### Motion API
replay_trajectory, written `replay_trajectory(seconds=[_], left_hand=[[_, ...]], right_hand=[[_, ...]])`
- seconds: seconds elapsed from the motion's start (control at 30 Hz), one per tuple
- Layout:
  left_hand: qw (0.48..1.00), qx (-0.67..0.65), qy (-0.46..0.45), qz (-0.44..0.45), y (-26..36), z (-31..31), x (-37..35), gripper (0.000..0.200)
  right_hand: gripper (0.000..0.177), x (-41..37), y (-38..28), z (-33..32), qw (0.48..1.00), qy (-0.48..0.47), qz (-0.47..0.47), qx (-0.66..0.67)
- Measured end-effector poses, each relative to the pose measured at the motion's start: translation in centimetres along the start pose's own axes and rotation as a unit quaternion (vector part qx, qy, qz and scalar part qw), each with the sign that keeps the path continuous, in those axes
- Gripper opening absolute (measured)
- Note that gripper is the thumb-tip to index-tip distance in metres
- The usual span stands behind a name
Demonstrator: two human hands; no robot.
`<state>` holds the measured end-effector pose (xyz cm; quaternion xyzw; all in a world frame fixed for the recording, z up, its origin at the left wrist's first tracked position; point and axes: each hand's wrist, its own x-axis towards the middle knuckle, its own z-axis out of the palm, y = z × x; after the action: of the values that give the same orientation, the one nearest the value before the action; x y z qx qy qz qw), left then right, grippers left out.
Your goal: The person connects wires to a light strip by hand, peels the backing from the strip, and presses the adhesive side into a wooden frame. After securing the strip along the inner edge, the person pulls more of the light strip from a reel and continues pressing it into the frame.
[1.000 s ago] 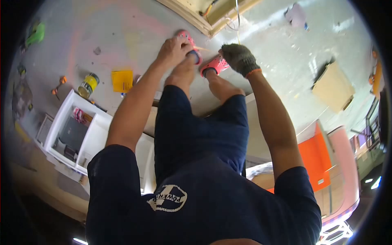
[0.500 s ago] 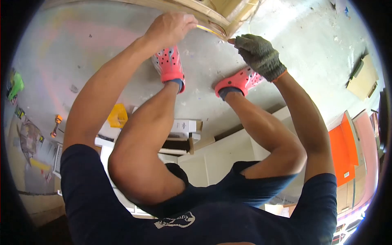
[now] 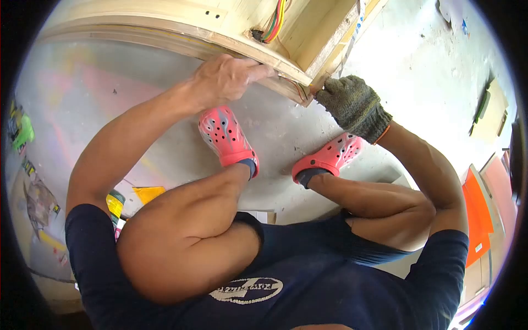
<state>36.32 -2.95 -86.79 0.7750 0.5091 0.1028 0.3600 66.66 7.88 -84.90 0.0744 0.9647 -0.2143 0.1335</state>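
Both hands have dropped lower in the view since half a second ago, and the wooden frame [image 3: 165, 25] now fills the top edge, with more of its inner side showing. The person's bare left hand [image 3: 228, 80] rests against the frame's lower edge, fingers [image 3: 258, 70] close together and curled along the plywood lip. Whether they grip anything there cannot be told. The right hand [image 3: 352, 104], in a grey knitted glove, meets the frame at its lower corner [image 3: 309, 94], its fingertips bunched together and pinched on the wood. The two hands are near each other, with the corner stretch of the edge between them.

A bundle of coloured wires [image 3: 275, 22] comes out of a hole in the frame just above the left hand. Below the hands the person squats on the concrete floor [image 3: 99, 99] in pink clogs: the left clog [image 3: 225, 135] lies under the left hand, and the right clog [image 3: 330, 157] sits just beneath the gloved wrist. Both knees are bent up in front of a dark blue shirt [image 3: 308, 291].

Near the floor's left edge stands a yellow can [image 3: 114, 203], with a yellow sheet [image 3: 147, 193] just beside it. At the right edge an orange panel [image 3: 476, 214] leans, and a tan board [image 3: 492, 115] lies well apart from the hands.
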Motion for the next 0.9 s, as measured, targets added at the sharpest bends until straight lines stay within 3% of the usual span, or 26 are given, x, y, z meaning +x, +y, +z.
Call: replay_trajectory(seconds=[0.17,0.37,0.57,0.73,0.83,0.9], left_hand=[[0.992,0.104,0.006,0.063,0.4,0.1,0.5,0.035],[0.992,0.122,-0.027,0.005,1.0,0.8,0.7,0.028],[0.993,0.071,0.067,0.071,-0.7,2.5,1.0,0.033],[0.997,0.070,0.002,-0.009,0.0,2.2,0.7,0.031],[0.998,0.064,-0.004,-0.001,0.3,2.0,0.9,0.035],[0.998,0.060,-0.018,-0.012,0.9,1.6,0.9,0.038]], right_hand=[[0.027,1.0,-0.5,-1.0,0.997,-0.032,0.025,0.068],[0.034,1.7,-2.2,-1.3,0.985,-0.034,0.128,0.106],[0.029,1.4,-2.6,-1.5,0.980,-0.038,0.153,0.120],[0.022,2.0,-2.8,-2.2,0.979,-0.046,0.165,0.111],[0.029,2.2,-3.0,-2.2,0.977,-0.069,0.177,0.096],[0.029,1.9,-3.1,-1.8,0.979,-0.033,0.173,0.107]])
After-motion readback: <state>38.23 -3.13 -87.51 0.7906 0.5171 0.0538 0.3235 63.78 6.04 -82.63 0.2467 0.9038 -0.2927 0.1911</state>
